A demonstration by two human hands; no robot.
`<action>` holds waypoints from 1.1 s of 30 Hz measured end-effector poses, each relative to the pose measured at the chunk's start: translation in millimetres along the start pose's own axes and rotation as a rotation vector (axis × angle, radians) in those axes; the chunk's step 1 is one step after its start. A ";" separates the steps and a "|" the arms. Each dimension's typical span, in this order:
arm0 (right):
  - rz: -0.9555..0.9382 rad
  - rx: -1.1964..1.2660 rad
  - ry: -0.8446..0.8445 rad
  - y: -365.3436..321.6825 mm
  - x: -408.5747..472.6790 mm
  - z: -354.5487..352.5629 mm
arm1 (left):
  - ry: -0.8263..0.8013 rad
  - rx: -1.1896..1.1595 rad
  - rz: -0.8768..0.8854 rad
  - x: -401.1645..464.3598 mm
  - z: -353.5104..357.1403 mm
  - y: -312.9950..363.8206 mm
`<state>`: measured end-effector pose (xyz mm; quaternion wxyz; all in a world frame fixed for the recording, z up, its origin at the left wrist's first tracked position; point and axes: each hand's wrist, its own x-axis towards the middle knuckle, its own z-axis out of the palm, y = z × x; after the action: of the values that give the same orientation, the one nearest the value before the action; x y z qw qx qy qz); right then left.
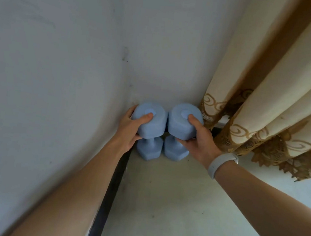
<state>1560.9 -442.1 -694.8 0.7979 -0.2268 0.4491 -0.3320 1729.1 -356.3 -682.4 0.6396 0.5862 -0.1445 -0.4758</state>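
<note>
Left hand (131, 128) clasps the top head of the left dumbbell (157, 124); right hand (201, 140) clasps the right dumbbell (177, 126). Both stand on end on the floor (161, 204) under the palms, heads touching. I judge the broad heads could slip. The curtain (265, 113) beside the right hand might snag.
</note>
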 end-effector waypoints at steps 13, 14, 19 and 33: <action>0.017 -0.033 0.005 -12.7 7.5 21.9 | 0.076 0.200 0.030 9.5 7.9 19.6; 0.035 -0.054 0.025 -12.8 0.3 22.3 | 0.115 0.270 0.034 2.5 11.5 21.4; 0.164 -0.394 0.103 -20.8 -64.7 24.0 | 0.173 0.798 0.031 -52.1 37.6 49.8; 0.074 -1.390 0.091 -229.5 -420.4 29.0 | -0.468 1.572 -0.067 -336.0 194.0 248.5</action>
<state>1353.1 -287.1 -291.0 0.4587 -0.6553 0.5980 0.0509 1524.4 -248.5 -284.0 -0.0192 0.7528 -0.5480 -0.3642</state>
